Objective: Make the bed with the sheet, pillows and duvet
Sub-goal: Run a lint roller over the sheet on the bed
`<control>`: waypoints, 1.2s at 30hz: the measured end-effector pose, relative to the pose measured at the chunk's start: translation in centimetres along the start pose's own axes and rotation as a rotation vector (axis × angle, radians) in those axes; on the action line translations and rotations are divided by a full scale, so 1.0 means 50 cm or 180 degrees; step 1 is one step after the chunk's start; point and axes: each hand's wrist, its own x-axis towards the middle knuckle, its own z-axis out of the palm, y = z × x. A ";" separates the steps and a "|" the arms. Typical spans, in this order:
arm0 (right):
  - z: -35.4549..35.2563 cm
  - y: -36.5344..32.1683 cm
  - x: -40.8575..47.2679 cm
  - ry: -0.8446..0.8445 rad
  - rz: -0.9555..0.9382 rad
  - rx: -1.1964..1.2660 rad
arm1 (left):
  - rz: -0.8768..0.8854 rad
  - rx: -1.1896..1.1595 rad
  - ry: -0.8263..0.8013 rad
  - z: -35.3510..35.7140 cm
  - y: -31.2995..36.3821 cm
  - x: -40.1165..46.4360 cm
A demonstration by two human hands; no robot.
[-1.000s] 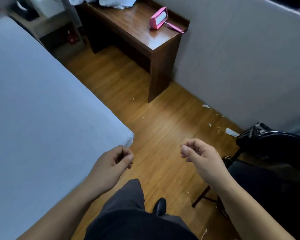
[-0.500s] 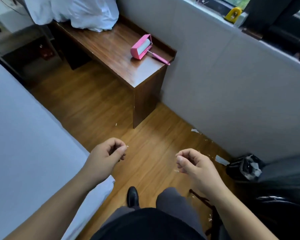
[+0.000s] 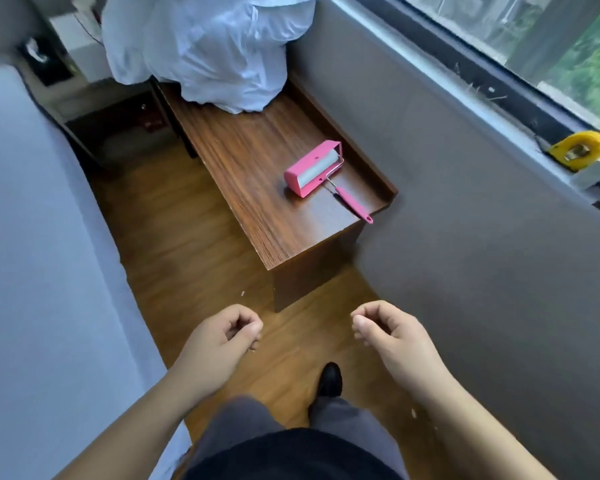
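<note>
Curling loosely, the fingers of my left hand (image 3: 222, 336) are bending in toward the thumb, and they are holding nothing. My right hand (image 3: 390, 332) is doing the same: fingers curled, thumb tucked close, nothing between them. Both hands are hanging in the air over the wooden floor (image 3: 187, 244), near each other but not touching. My black shoe (image 3: 329, 379) is showing just below them.

Going outward, the bed (image 3: 32, 254) is running along my left side with a smooth pale sheet already on it. Its edge is just beside my left arm.

Ahead of me the brown desk (image 3: 257, 188) is standing against the grey wall (image 3: 465, 220). A pink lint roller (image 3: 314, 173) is lying near the desk's right edge, close to the near corner. At the far end of the desk a big white bundle of bedding (image 3: 205, 46) is sitting in a heap. I am thinking this is the duvet or the pillows, but I cannot tell which.

I am guessing the bundle is soft, puffy and light, but big and floppy. It will sag and slide if I am only pinching a corner. I am thinking it is best to open both hands wide and hug it from underneath, near the desk top, so nothing is dragging on the floor.
</note>
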 end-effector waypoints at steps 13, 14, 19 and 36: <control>-0.108 -0.114 0.412 0.0013 0.0045 -0.0171 | 0.0018 -0.0032 0.0210 -0.066 0.128 0.394; -0.106 -0.116 0.429 0.0030 0.0089 -0.0186 | 0.0027 -0.0033 0.0204 -0.077 0.133 0.428; -0.107 -0.115 0.518 -0.0013 0.0310 -0.0344 | 0.0015 0.0093 0.0228 -0.098 0.166 0.575; -0.072 0.043 0.877 -0.0596 0.0155 -0.2402 | -0.0623 0.0674 0.0032 0.063 0.137 0.905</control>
